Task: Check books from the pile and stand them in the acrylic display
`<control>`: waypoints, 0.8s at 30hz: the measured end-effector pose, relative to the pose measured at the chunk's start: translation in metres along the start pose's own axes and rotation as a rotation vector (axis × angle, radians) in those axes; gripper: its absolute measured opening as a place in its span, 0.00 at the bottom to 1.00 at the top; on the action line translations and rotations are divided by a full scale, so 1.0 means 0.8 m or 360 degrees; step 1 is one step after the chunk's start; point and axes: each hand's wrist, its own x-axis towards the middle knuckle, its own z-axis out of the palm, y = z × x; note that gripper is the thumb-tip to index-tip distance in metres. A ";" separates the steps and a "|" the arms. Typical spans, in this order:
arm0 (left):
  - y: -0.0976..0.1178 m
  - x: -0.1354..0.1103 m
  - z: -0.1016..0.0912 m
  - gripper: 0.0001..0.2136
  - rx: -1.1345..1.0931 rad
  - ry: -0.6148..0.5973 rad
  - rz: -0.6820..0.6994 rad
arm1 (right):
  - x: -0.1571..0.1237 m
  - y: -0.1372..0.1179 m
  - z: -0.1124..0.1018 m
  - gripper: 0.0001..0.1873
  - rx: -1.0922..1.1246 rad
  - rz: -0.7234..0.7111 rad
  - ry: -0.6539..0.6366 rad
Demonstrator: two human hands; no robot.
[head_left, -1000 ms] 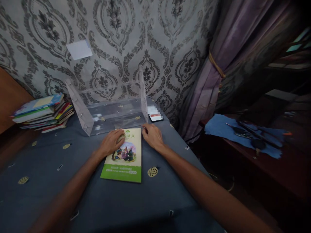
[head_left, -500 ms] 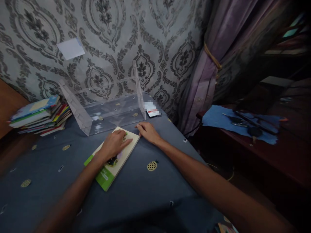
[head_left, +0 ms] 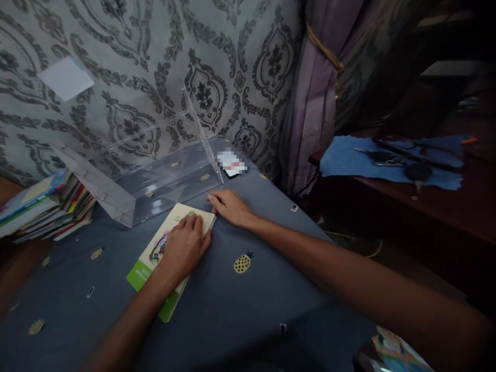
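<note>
A cream and green book [head_left: 155, 253] lies flat and askew on the blue cloth. My left hand [head_left: 184, 247] rests palm down on its cover, fingers stretched toward its far corner. Beside that corner my right hand [head_left: 229, 206] lies on the cloth, fingers loosely extended and touching the book's far edge. Just beyond both hands stands a clear acrylic book rack [head_left: 155, 170], with nothing in it, against the patterned wall.
A stack of colourful books [head_left: 42, 204] lies at the left. A small card-like item [head_left: 231, 164] sits right of the rack. The table edge drops off on the right near a purple curtain [head_left: 310, 98]. A dark side table holds a blue cloth [head_left: 349, 160] with tools.
The book has turned from square to askew under my left hand, which slid further onto the cover. My right hand stayed at the far corner. The view shifted right and down.
</note>
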 end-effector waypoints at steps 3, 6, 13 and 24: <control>0.000 0.001 0.000 0.12 -0.0002 -0.0005 0.0009 | 0.000 -0.001 -0.001 0.16 0.0010 0.0010 0.0002; 0.001 0.002 -0.002 0.12 0.0006 -0.0016 -0.0004 | -0.001 -0.002 -0.002 0.16 0.0046 0.0021 0.0013; -0.001 0.002 -0.001 0.13 -0.0006 -0.0005 -0.0007 | -0.002 0.001 -0.001 0.15 0.0101 0.0001 0.0051; 0.000 0.002 -0.001 0.13 -0.0044 0.0011 -0.0024 | -0.004 0.001 -0.004 0.16 0.0215 -0.0049 0.0197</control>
